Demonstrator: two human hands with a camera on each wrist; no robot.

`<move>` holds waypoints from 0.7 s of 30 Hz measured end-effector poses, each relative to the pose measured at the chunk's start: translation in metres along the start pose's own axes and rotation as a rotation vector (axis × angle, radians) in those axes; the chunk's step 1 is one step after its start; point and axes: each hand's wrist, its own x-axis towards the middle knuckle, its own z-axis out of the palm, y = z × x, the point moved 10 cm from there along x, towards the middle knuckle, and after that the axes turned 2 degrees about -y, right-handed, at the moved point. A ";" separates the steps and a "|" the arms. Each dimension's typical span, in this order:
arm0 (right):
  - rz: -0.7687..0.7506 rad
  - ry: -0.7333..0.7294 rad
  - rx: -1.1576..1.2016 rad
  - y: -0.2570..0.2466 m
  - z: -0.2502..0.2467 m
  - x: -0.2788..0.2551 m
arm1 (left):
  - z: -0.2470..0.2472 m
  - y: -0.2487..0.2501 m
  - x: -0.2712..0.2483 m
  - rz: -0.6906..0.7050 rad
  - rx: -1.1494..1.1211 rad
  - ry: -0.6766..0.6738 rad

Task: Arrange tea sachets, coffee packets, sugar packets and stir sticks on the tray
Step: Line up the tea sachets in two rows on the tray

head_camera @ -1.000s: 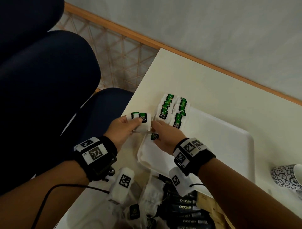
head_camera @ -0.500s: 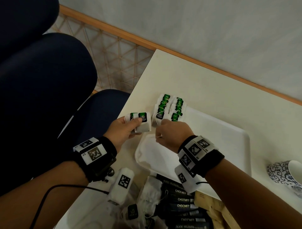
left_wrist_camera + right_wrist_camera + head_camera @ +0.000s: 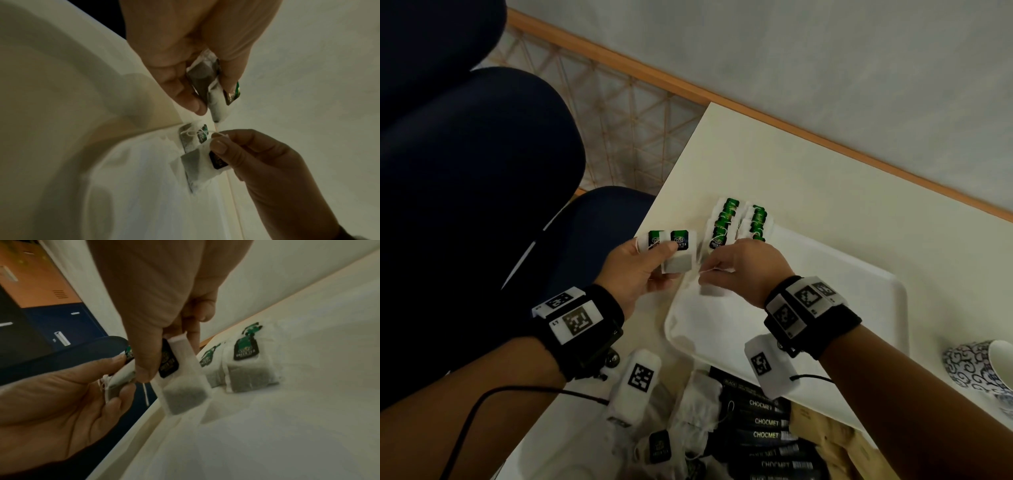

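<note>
Two overlapping rows of green tea bags (image 3: 736, 222) lie at the white tray's (image 3: 859, 291) upper-left corner — too overlapped to count. The right hand (image 3: 743, 270) pinches one tea bag (image 3: 183, 386) over it; the left hand (image 3: 637, 270) holds two (image 3: 674, 250). Black CHOCMET packets (image 3: 767, 428) — about six — wait at lower centre; sugar and stir sticks not seen.

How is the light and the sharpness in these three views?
Head view: dim but sharp, labels on the tea sachets readable, edges bent by the wide lens. Left wrist view: dark, soft; the right hand shadowed. Right wrist view: blurred, the held sachet smeared.
</note>
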 end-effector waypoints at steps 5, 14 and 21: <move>0.132 -0.026 0.071 0.022 0.005 0.020 | -0.001 -0.005 0.005 -0.036 0.025 -0.016; 0.222 0.030 0.163 0.047 0.001 0.045 | 0.010 -0.012 0.008 -0.076 0.036 -0.086; 0.174 0.195 0.236 0.042 -0.023 0.027 | 0.020 -0.015 0.006 -0.089 0.049 -0.124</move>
